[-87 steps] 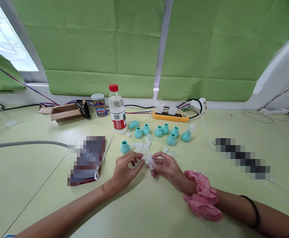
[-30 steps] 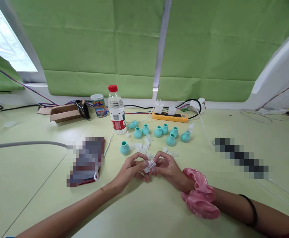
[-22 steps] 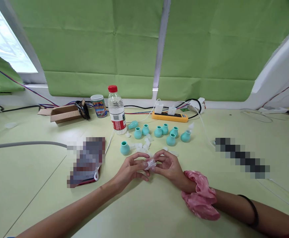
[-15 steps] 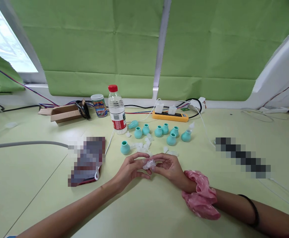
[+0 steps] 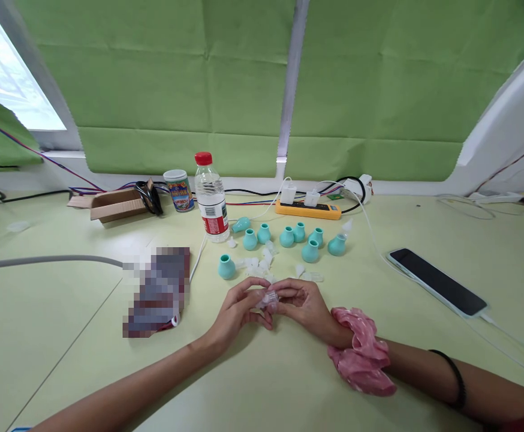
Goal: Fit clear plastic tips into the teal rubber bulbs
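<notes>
A small clear plastic piece (image 5: 270,298) sits between the two hands at the near middle of the worktop (image 5: 262,384), just above its surface or touching it; which of the two is hard to judge. The left grip (image 5: 237,309) pinches its left end, thumb and forefinger drawn nearly together with the lower fingers curled loosely beneath. The right grip (image 5: 306,305) closes on the right end, forefinger bent over the far side and thumb on the near side, so the fingertips of both almost meet and hide much of the piece. Just beyond lies a loose heap of translucent parts (image 5: 253,267), with a few more clear parts (image 5: 313,277) to its right. Farther off, eight teal bulbs (image 5: 310,252) stand upright, the rightmost bearing a clear tip (image 5: 347,226), while another teal bulb (image 5: 241,225) lies on its side near a red-capped bottle (image 5: 212,207). An orange power strip (image 5: 308,210) lies at the far edge, and a phone (image 5: 437,282) rests well to the right. A pink scrunchie (image 5: 363,354) circles the right wrist.
</notes>
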Demonstrator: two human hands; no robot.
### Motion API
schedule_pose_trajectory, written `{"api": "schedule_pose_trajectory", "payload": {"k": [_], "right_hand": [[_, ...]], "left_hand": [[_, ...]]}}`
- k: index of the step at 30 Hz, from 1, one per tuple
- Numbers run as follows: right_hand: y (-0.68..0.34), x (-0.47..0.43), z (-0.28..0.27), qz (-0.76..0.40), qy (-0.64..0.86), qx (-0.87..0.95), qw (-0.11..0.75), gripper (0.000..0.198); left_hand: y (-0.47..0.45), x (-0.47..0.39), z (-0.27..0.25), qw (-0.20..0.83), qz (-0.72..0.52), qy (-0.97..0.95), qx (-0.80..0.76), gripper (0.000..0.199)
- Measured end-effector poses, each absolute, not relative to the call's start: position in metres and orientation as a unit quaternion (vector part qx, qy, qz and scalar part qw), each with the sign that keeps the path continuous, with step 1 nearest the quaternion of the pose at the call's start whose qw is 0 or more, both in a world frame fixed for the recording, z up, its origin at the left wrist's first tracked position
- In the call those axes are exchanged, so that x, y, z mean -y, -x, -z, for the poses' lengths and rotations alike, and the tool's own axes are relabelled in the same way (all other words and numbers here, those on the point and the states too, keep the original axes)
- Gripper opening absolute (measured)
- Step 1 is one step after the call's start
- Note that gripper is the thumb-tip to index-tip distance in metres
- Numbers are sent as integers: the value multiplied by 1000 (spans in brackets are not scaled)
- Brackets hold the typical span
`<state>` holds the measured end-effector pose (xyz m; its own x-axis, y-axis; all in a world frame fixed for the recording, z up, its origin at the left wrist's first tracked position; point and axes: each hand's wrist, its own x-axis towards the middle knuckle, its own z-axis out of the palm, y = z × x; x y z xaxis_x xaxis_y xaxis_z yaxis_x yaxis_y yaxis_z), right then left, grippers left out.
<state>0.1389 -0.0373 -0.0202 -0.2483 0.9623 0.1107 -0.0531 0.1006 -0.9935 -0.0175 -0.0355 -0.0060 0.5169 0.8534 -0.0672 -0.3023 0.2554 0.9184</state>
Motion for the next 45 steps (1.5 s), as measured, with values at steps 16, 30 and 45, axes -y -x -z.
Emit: {"api": "schedule_pose_trajectory", "payload": {"k": [16, 30, 45], "right_hand": [[-139, 35, 23, -562, 364, 563, 484, 26], [-138, 40, 23, -468, 433, 584, 503, 21], [-138, 43, 21, -390, 437, 626, 515, 18]], "left_hand": [[23, 37, 7, 576, -405, -620, -346, 23], [28, 26, 20, -9, -449, -855, -258, 18], [29, 28, -2, 198, -419, -824, -326, 11]]}}
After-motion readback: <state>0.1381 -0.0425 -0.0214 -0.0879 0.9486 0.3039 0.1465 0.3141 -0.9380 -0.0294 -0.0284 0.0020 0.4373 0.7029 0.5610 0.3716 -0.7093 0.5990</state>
